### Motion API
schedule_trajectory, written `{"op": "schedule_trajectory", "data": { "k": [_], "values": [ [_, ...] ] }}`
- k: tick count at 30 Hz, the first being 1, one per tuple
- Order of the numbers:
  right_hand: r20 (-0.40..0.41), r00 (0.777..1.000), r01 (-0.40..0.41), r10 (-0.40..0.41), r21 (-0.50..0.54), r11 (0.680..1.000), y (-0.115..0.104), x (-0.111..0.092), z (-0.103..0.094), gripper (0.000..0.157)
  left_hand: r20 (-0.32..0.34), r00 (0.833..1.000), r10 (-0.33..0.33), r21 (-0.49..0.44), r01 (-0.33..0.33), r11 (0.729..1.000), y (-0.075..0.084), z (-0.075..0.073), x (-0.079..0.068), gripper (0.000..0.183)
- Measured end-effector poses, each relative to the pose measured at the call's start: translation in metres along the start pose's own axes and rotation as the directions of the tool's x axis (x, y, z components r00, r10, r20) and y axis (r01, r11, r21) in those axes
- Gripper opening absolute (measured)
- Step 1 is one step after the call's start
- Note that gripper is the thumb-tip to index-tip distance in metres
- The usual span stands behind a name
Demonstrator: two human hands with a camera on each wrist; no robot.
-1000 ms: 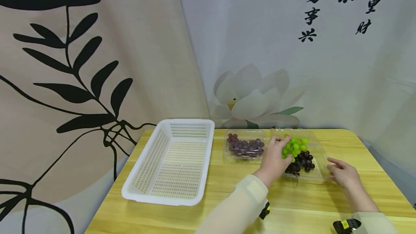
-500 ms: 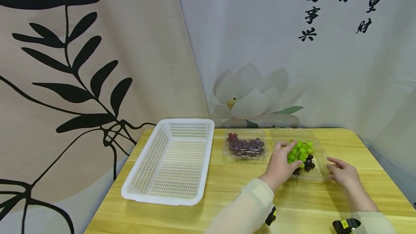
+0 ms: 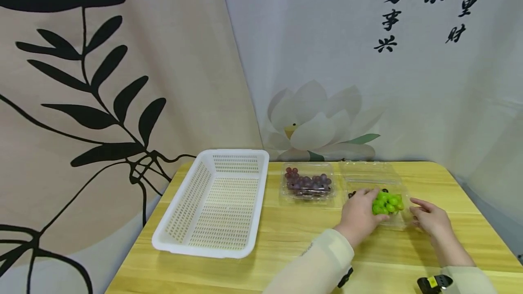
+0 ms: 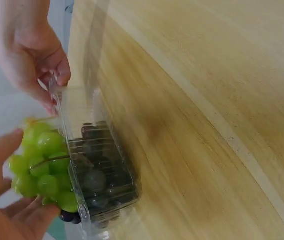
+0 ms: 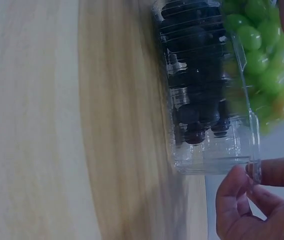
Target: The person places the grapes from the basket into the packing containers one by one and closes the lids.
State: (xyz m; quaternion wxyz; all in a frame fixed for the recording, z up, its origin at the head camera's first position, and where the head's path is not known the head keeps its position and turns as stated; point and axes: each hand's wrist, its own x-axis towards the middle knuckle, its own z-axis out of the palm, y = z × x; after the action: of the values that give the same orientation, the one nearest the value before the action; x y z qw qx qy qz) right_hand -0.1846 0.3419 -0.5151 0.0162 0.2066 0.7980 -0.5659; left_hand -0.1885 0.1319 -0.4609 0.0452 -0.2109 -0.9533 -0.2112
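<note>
Near the left edge of our table [image 3: 294, 226] we have a white basket [image 3: 206, 252]; right of it, by the far edge, red grapes [image 3: 308, 183] lie in a clear box [image 3: 314, 170] that looks closed. Our left hand [image 3: 361, 212], fingers partly curled, holds green grapes [image 3: 388, 203] at the open box's [image 5: 212, 165] mouth, above dark grapes [image 5: 192, 65] already inside. Toward the right edge, our right hand [image 3: 432, 216] pinches that box's rim [image 5: 254, 145]; the green bunch is not yet fully in, nor the lid [image 3: 369, 170] lowered.
</note>
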Motion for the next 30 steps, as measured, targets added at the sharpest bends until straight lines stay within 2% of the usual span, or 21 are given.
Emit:
{"op": "schedule_trajectory", "data": {
  "k": [4, 6, 8, 10, 12, 14, 16, 18, 22, 25, 28, 30],
  "values": [
    [-0.010, 1.000, 0.002, -0.003, -0.016, 1.000, 0.003, 0.003, 0.000, 0.050, 0.057, 0.996, 0.073, -0.042, -0.071, 0.997, -0.003, -0.002, -0.003, 0.060],
    [-0.006, 1.000, 0.016, -0.016, -0.027, 1.000, 0.004, 0.003, -0.001, 0.052, 0.065, 0.991, 0.115, -0.022, -0.113, 0.993, -0.006, -0.002, -0.004, 0.052],
    [-0.005, 1.000, 0.019, -0.019, -0.031, 0.999, 0.005, 0.005, -0.001, 0.053, 0.057, 0.985, 0.164, 0.036, -0.167, 0.985, -0.011, -0.002, -0.004, 0.043],
    [-0.007, 1.000, 0.017, -0.017, -0.026, 1.000, 0.008, 0.008, -0.002, 0.053, 0.043, 0.975, 0.219, 0.131, -0.223, 0.966, -0.015, 0.000, -0.005, 0.038],
    [-0.008, 1.000, 0.017, -0.018, -0.020, 1.000, 0.011, 0.011, -0.002, 0.052, 0.052, 0.965, 0.255, 0.187, -0.261, 0.947, -0.018, 0.001, -0.006, 0.040],
    [-0.004, 1.000, 0.026, -0.027, -0.019, 0.999, 0.013, 0.012, -0.001, 0.052, 0.082, 0.958, 0.275, 0.203, -0.286, 0.937, -0.021, 0.003, -0.007, 0.048],
    [-0.024, 1.000, 0.009, -0.009, -0.021, 1.000, 0.011, 0.010, 0.001, 0.051, 0.121, 0.956, 0.269, 0.206, -0.289, 0.935, -0.022, 0.005, -0.008, 0.057],
    [-0.020, 1.000, 0.005, -0.006, -0.024, 1.000, 0.007, 0.006, 0.002, 0.050, 0.129, 0.956, 0.262, 0.212, -0.285, 0.935, -0.021, 0.007, -0.008, 0.062],
    [0.008, 1.000, -0.001, 0.001, -0.021, 1.000, -0.002, -0.005, 0.002, 0.051, 0.079, 0.964, 0.253, 0.237, -0.265, 0.935, -0.021, 0.010, -0.007, 0.061],
    [0.045, 0.999, 0.013, -0.011, -0.026, 1.000, -0.006, -0.012, 0.001, 0.053, 0.042, 0.967, 0.251, 0.220, -0.254, 0.942, -0.022, 0.012, -0.007, 0.061],
    [0.048, 0.999, 0.023, -0.021, -0.042, 0.999, -0.009, -0.014, 0.000, 0.056, 0.003, 0.971, 0.238, 0.147, -0.236, 0.961, -0.025, 0.011, -0.010, 0.065],
    [0.034, 0.998, 0.052, -0.049, -0.097, 0.994, -0.011, -0.015, -0.001, 0.058, -0.027, 0.978, 0.207, 0.057, -0.205, 0.977, -0.027, 0.010, -0.012, 0.067]
  ]
}}
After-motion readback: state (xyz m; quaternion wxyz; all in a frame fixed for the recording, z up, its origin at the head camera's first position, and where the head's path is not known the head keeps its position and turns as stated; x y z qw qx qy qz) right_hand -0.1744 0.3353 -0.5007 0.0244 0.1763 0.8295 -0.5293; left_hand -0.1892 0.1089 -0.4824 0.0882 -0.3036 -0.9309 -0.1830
